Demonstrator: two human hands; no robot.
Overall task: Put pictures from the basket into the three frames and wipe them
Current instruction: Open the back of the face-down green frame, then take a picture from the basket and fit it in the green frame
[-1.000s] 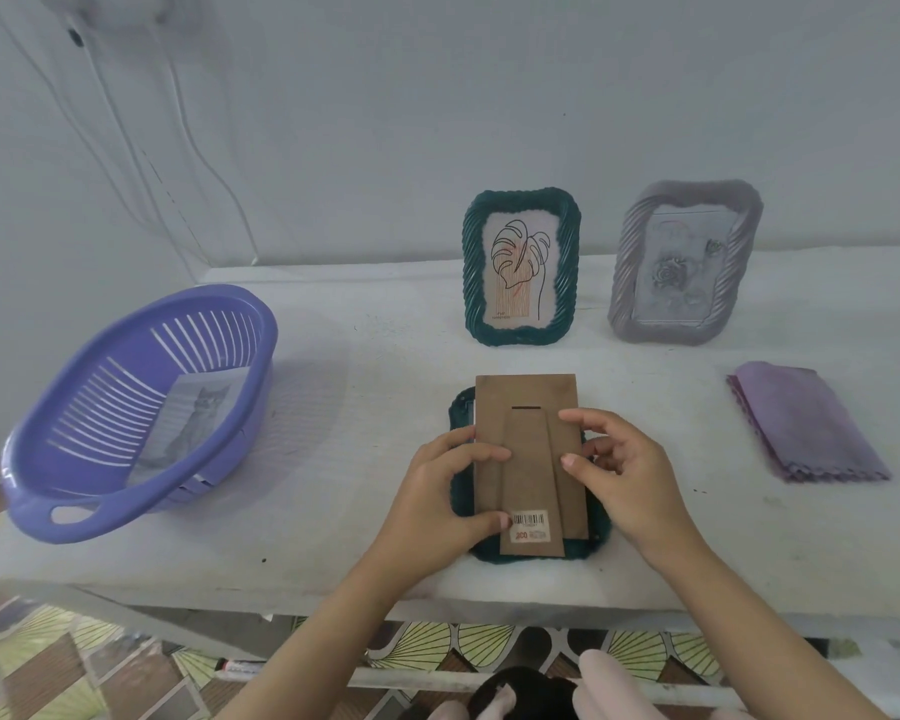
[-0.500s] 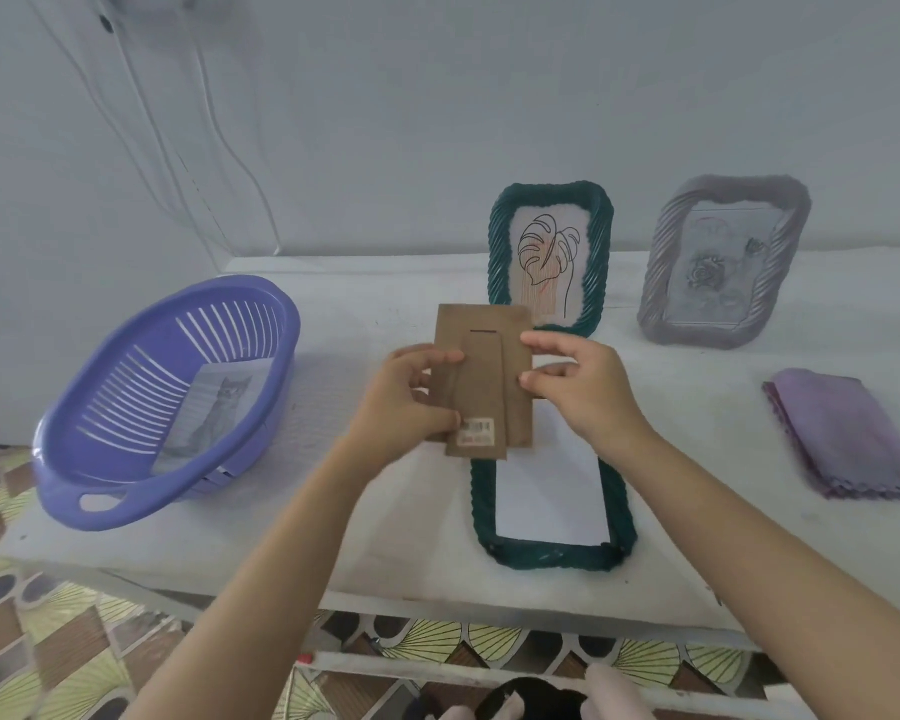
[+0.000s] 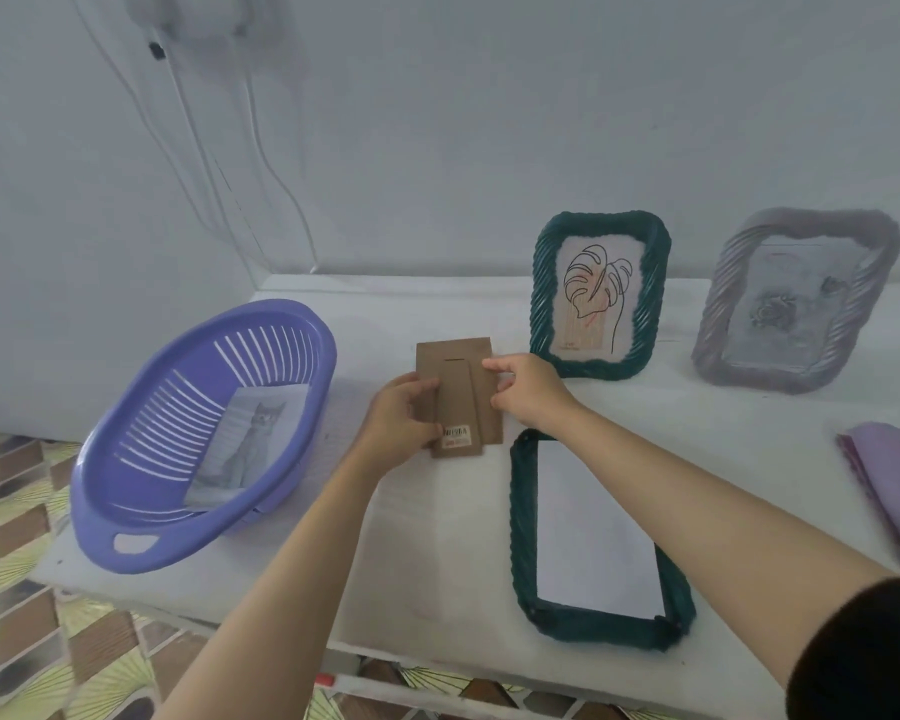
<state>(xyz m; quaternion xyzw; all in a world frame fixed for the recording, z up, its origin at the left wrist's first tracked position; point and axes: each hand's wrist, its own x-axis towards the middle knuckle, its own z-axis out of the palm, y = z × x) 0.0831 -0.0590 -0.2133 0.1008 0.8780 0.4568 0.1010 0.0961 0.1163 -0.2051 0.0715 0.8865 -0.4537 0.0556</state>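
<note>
My left hand (image 3: 398, 426) and my right hand (image 3: 528, 389) both grip a brown cardboard frame backing (image 3: 461, 389) with a barcode sticker, held above the table between the basket and the frames. A dark green frame (image 3: 520, 537) lies face down near the front edge, its white inside showing. Another green frame (image 3: 596, 296) with a leaf drawing stands at the back. A grey frame (image 3: 796, 304) with a picture stands to its right. The purple basket (image 3: 141, 485) at the left holds a cat picture (image 3: 248, 446).
A folded purple cloth (image 3: 894, 480) lies at the right edge of the white table (image 3: 437, 563). Cables hang down the wall at the back left. The table's front edge drops to a patterned floor.
Both hands lifted the cardboard backing off the lying green frame and carried it up and to the left, uncovering the frame's white inside.
</note>
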